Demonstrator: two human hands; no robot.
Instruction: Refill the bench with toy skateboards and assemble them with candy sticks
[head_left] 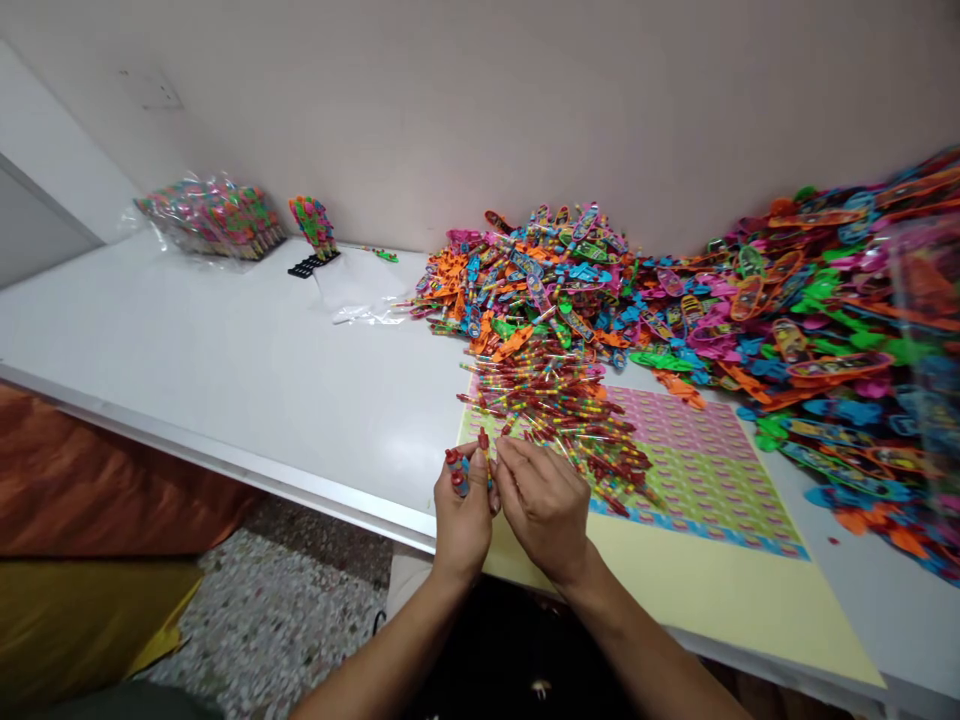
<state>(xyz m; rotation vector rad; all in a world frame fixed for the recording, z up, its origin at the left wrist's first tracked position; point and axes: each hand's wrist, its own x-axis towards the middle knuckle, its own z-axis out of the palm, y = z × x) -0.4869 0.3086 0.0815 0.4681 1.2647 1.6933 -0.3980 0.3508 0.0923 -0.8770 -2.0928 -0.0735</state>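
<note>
At the lower centre, the left hand (463, 525) grips a few slim red-ended plastic sticks (453, 460), apparently bunched to steady them. The right hand (546, 503) narrows its fingertips beside them; whether it grips one, I cannot tell. A heap of red-and-yellow plastic sticks (559, 405) lies mid-frame, probably for easy reach.
</note>
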